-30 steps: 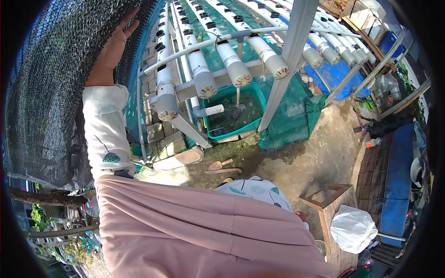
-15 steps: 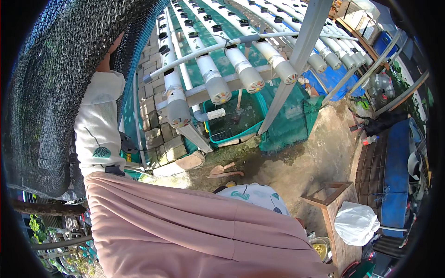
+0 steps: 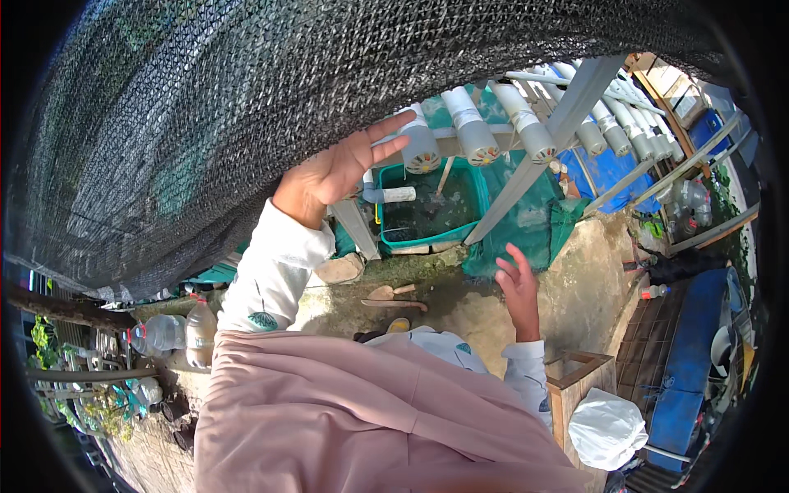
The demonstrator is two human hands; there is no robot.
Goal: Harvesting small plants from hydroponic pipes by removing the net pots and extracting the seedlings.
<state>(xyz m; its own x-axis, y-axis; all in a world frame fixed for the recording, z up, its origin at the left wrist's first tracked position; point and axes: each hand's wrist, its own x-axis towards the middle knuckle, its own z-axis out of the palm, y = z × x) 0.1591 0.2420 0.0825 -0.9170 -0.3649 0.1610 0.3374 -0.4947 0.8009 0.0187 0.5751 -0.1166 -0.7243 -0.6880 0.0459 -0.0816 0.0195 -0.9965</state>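
The black shade net hangs across the upper left and top of the view. My left hand is raised against its lower edge, palm showing and fingers spread. The net lies over part of that hand, and it is not gripped. To the right, my right hand is lifted in the air with fingers apart and slightly bent, holding nothing. Beyond my hands are white pipes with clear bottle ends on a metal frame. A green tub of dark water sits below them.
A slanting metal post stands right of the tub. A hand trowel lies on the concrete. On the right are a wooden stool, a white plastic bag and a blue barrel. Plastic bottles stand at left.
The net has come across to the right and now covers much of the pipes. My left hand, mostly hidden before, shows open at its edge. My right hand has risen into view.
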